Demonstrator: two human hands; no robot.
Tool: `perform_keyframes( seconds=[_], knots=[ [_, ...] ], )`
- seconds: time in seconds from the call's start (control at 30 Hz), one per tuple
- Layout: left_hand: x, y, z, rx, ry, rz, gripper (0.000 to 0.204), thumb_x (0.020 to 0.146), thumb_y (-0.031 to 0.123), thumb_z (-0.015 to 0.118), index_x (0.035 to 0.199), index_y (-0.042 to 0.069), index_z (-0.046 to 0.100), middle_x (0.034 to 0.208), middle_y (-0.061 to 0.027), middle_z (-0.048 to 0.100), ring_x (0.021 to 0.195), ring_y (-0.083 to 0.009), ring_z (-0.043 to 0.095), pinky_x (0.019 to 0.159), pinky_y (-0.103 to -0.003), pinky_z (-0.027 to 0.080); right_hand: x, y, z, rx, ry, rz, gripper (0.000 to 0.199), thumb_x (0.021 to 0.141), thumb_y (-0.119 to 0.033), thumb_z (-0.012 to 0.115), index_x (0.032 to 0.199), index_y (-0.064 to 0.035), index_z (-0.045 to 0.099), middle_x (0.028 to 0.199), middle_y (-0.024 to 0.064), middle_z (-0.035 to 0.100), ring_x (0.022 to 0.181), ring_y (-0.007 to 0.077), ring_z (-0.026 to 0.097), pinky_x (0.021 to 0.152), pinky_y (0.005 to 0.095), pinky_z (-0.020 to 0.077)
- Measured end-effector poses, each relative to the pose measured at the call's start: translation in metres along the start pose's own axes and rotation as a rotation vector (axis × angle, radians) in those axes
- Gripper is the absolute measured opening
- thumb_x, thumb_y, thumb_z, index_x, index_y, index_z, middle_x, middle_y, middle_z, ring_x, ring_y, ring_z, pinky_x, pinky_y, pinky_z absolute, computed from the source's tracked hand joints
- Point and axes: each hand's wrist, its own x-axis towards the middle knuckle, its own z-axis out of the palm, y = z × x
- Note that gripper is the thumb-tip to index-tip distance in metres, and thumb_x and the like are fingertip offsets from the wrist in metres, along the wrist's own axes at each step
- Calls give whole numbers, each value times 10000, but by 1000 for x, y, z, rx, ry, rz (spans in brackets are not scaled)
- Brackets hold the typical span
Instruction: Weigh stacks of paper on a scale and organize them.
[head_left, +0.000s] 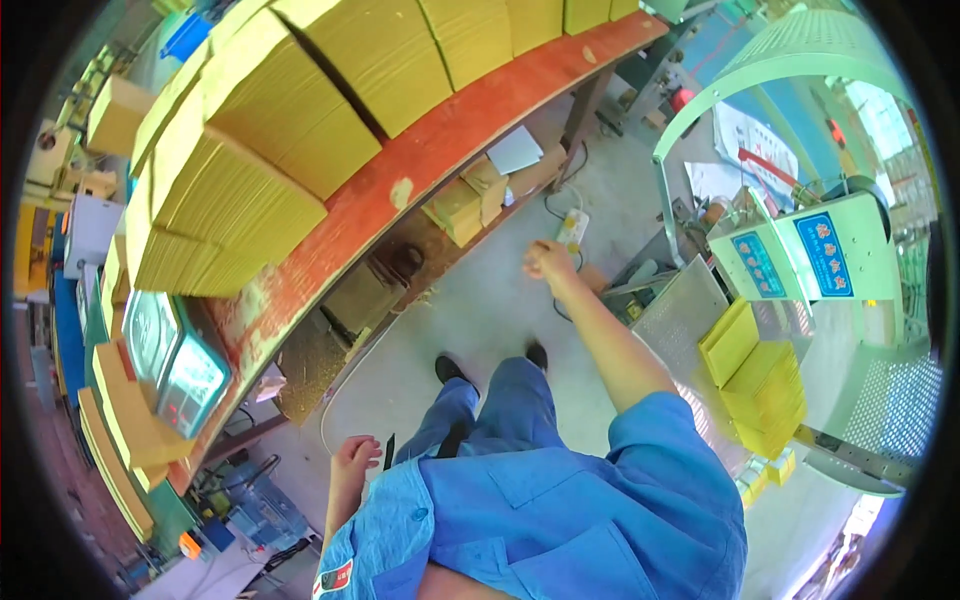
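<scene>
Red workbench (400,190) is running diagonally from upper right of the frame down to lower left, straight edge bowing with the lens. Stacks of yellow flat cartons (260,130) are sitting on it, covering most of the upper left. Pale green machine (800,250) with a perforated arched guard is filling the right side; two blue panels are showing on its front. A stack of yellow sheets (762,385) is lying on the machine's perforated metal table, right of centre. Person in blue jacket and blue trousers is standing at lower centre, black shoes on grey concrete floor (480,300).

Right hand (548,260) is reaching out at centre frame, arm extended, fingers curling loosely, gripping nothing. It's hovering over bare floor, nearest to a small white power strip (572,228) just above it. Left hand (355,455) is hanging low at lower left of centre, beside the thigh, fingers curled in, holding nothing visible.

Small cardboard boxes (470,195) are sitting under the bench, upper centre. A green control unit with display (190,385) is mounted at the left.
</scene>
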Motion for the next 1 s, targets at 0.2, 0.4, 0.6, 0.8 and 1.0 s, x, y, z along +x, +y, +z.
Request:
perform_keyframes(
  seconds=[0.2,0.4,0.6,0.8,1.0],
  knots=[
    [44,45,21,121,5,-30,278,903,161,565,1104,-28,601,997,-121,662,858,-181,650,712,-284,517,130,-35,-8,255,261,22,358,884,-191,572,1203,-32,542,993,106,632,759,241,646,640,355,545],
    [55,54,53,71,83,-155,288,916,162,559,1126,-33,588,1000,-133,661,866,-199,651,715,-300,523,261,-40,-10,289,195,200,297,847,-181,634,1096,-48,541,896,96,619,676,229,624,585,363,535],
    [76,83,91,-6,97,-227,308,934,183,545,1151,-34,567,1009,-134,653,901,-202,640,742,-310,521,308,-18,-9,454,488,16,279,772,-224,722,831,36,637,726,116,647,509,224,636,484,358,520],
    [90,103,93,33,121,-216,304,919,189,556,1118,-39,584,986,-126,657,909,-197,637,759,-310,517,302,-19,-30,148,558,-64,225,786,-230,685,875,-26,658,709,76,648,547,183,642,536,319,525],
    [114,107,101,308,58,58,343,902,259,599,1142,14,608,1003,-142,681,887,-225,666,765,-340,531,164,-50,-54,195,237,-312,388,812,-17,622,1179,-32,497,1064,116,591,931,224,590,802,355,519]
  ],
)
